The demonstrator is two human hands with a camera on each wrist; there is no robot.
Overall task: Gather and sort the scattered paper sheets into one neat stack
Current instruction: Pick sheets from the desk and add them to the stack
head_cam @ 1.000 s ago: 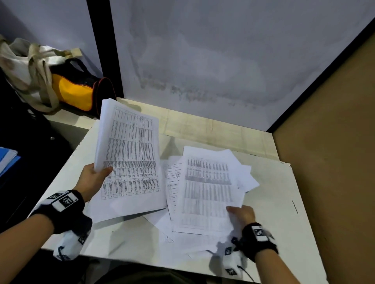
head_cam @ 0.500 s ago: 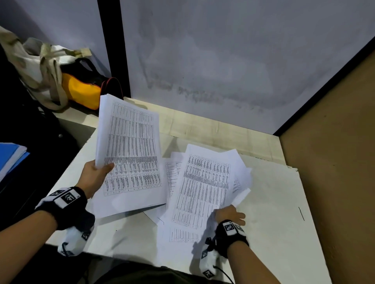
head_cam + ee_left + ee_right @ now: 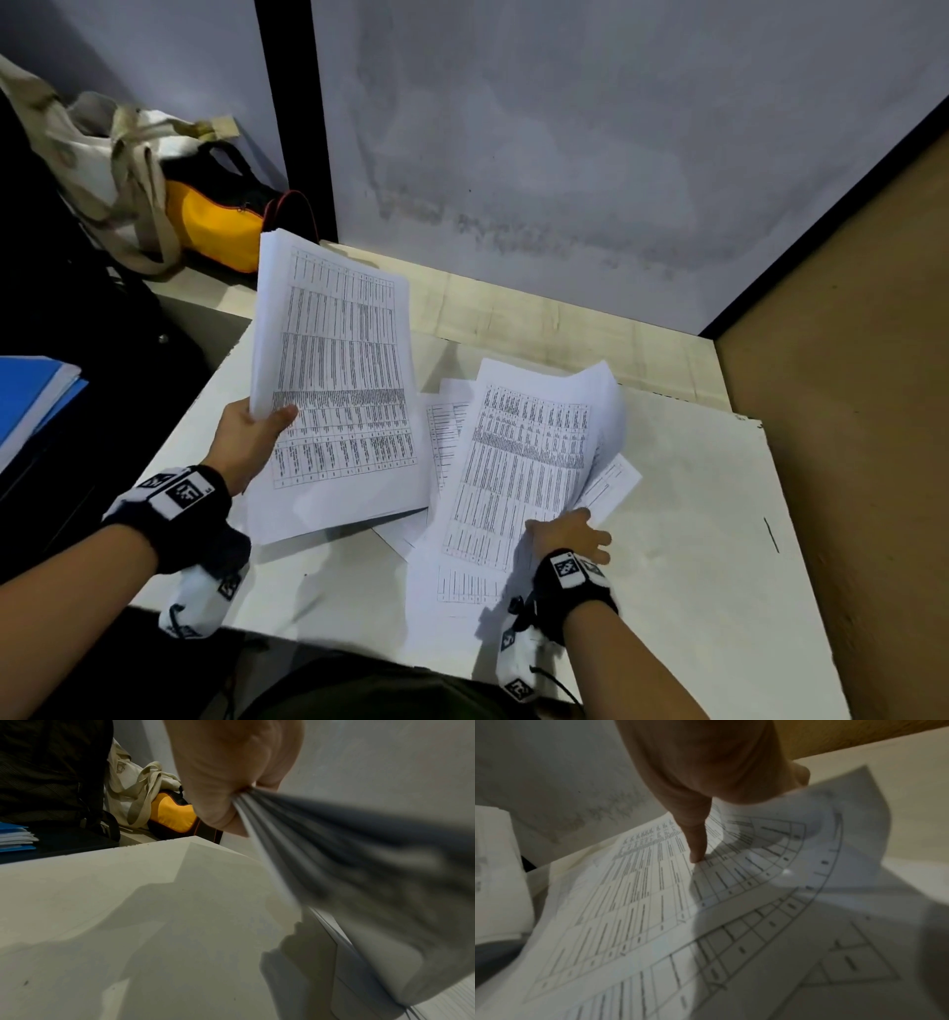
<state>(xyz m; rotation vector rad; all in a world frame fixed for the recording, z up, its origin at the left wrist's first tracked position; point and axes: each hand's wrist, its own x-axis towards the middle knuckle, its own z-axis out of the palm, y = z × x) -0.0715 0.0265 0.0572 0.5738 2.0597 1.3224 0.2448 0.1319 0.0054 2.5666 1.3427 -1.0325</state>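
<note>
My left hand (image 3: 257, 437) grips a thick stack of printed sheets (image 3: 339, 380) by its left edge and holds it tilted up above the white table (image 3: 693, 514). In the left wrist view the thumb and fingers (image 3: 226, 811) pinch the stack's fanned edges (image 3: 334, 862). My right hand (image 3: 567, 532) pinches the lower right edge of a printed table sheet (image 3: 518, 462) and lifts it off the loose pile; the thumb (image 3: 695, 841) lies on top of it. More loose sheets (image 3: 444, 431) lie flat beneath, between the two hands.
A yellow and black bag (image 3: 215, 226) and a beige tote bag (image 3: 118, 169) sit at the back left by the wall. Blue folders (image 3: 31, 395) lie off the table's left. A brown partition (image 3: 847, 411) closes the right side.
My right hand has pulled back toward me and raised the top sheet, which now curls up off the pile. The left hand has lifted its stack slightly higher.
</note>
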